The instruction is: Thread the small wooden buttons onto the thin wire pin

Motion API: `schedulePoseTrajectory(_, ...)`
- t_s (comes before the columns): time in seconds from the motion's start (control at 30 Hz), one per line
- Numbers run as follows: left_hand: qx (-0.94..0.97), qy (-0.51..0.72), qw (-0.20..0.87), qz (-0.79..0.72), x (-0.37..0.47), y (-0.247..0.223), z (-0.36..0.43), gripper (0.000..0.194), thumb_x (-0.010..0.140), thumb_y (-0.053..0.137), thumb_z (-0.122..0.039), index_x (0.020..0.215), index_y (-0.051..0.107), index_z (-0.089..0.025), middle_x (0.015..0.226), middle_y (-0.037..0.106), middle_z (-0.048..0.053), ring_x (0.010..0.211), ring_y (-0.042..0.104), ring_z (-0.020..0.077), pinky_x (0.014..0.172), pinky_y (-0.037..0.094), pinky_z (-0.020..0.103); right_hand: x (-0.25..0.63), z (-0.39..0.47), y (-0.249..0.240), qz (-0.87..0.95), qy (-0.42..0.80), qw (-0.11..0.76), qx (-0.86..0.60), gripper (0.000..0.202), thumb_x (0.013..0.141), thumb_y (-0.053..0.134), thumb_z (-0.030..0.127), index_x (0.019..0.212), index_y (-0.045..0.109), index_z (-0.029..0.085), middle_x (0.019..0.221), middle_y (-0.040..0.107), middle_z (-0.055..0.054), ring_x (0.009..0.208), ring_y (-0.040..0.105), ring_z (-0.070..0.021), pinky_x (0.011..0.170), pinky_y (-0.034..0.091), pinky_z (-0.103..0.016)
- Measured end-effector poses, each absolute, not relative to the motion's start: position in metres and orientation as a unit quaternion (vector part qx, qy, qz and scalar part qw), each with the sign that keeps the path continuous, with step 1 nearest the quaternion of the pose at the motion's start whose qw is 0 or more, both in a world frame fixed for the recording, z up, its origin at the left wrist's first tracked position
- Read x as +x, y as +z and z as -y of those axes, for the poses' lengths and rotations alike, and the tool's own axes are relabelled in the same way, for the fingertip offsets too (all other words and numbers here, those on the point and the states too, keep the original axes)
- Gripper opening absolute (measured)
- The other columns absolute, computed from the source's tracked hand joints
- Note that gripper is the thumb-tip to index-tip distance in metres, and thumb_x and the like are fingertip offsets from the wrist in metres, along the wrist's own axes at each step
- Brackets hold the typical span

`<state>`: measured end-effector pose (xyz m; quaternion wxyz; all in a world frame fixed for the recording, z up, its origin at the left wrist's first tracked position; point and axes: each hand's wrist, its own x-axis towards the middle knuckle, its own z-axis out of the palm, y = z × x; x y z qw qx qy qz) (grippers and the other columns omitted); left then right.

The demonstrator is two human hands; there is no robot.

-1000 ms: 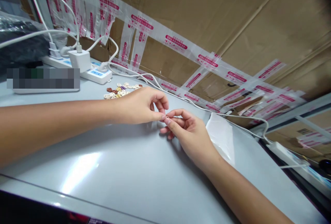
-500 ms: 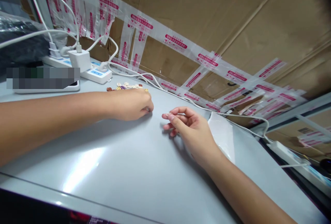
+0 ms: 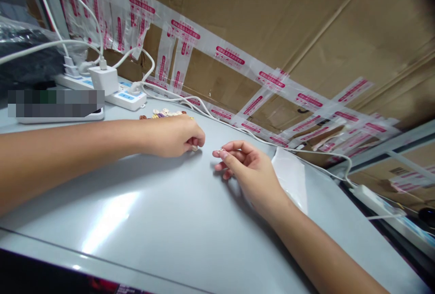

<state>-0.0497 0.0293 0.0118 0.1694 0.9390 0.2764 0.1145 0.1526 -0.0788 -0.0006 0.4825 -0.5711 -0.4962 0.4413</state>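
Observation:
A pile of small buttons (image 3: 166, 113), cream, brown, yellow and purple, lies on the grey-white table behind my left wrist. My left hand (image 3: 180, 135) is low over the table in front of them, palm down and fingers curled. A pale button (image 3: 194, 148) shows under its fingertips, close to the tabletop. To the right, my right hand (image 3: 251, 167) is raised slightly, thumb and index finger pinched on a small whitish button (image 3: 220, 151). Its other fingers are loosely bent. The two hands are a short gap apart.
A white power strip (image 3: 127, 98) with a charger (image 3: 103, 79) and cables stands at the back left, beside a flat device (image 3: 57, 119). Taped cardboard (image 3: 220, 72) walls the back. A white plastic bag (image 3: 290, 176) lies by my right wrist; another strip (image 3: 384, 208) runs along the right edge.
My left hand has lifted and shifted slightly right, and a pale button has come into sight under its fingertips. My right hand keeps its pinch, nearly still.

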Motion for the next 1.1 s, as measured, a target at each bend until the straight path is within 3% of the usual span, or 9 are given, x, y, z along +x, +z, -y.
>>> schedulePoseTrajectory(0.33, 0.941, 0.124, 0.158, -0.273, -0.045, 0.019, -0.022, 0.017, 0.088, 0.055, -0.03, 0.095, 0.069, -0.023, 0.089, 0.07, 0.003, 0.086, 0.059, 0.0199, 0.077, 0.037, 0.03, 0.151, 0.081, 0.002, 0.502, 0.444, 0.477, -0.569, 0.036, 0.072, 0.085, 0.041, 0.089, 0.062, 0.019, 0.077, 0.071, 0.0, 0.066, 0.07, -0.0139, 0.054, 0.047, -0.022)
schedulePoseTrajectory(0.57, 0.937, 0.118, 0.184, -0.271, -0.043, 0.024, -0.018, 0.028, 0.091, 0.05, -0.03, 0.108, 0.071, -0.023, 0.113, 0.066, 0.007, 0.099, 0.058, 0.0202, 0.085, 0.04, 0.03, 0.152, 0.08, 0.0, 0.509, 0.45, 0.477, -0.557, 0.033, 0.072, 0.085, 0.039, 0.089, 0.065, 0.018, 0.074, 0.068, 0.002, 0.063, 0.068, -0.012, 0.053, 0.048, -0.021)
schedulePoseTrajectory(0.8, 0.935, 0.126, 0.197, -0.268, -0.04, 0.027, -0.014, 0.027, 0.09, 0.049, -0.031, 0.1, 0.073, -0.022, 0.091, 0.072, 0.001, 0.082, 0.059, 0.0165, 0.074, 0.039, 0.028, 0.153, 0.079, -0.001, 0.519, 0.451, 0.47, -0.553, 0.031, 0.074, 0.084, 0.039, 0.091, 0.066, 0.018, 0.076, 0.069, 0.001, 0.065, 0.069, -0.012, 0.054, 0.049, -0.02)
schedulePoseTrajectory(1.0, 0.924, 0.149, 0.205, -0.287, -0.041, 0.027, -0.013, 0.038, 0.087, 0.047, -0.03, 0.112, 0.075, -0.021, 0.104, 0.072, 0.005, 0.094, 0.062, 0.019, 0.08, 0.041, 0.029, 0.152, 0.08, 0.0, 0.508, 0.459, 0.47, -0.556, 0.033, 0.073, 0.085, 0.038, 0.089, 0.065, 0.018, 0.075, 0.069, 0.001, 0.065, 0.069, -0.0122, 0.053, 0.049, -0.02)
schedulePoseTrajectory(1.1, 0.917, 0.157, 0.223, -0.291, -0.041, 0.027, -0.011, 0.039, 0.086, 0.048, -0.029, 0.115, 0.071, -0.022, 0.097, 0.07, 0.003, 0.086, 0.061, 0.0173, 0.074, 0.042, 0.028, 0.152, 0.08, 0.0, 0.508, 0.463, 0.467, -0.556, 0.033, 0.072, 0.085, 0.039, 0.088, 0.064, 0.018, 0.076, 0.069, 0.001, 0.066, 0.069, -0.0124, 0.054, 0.05, -0.02)
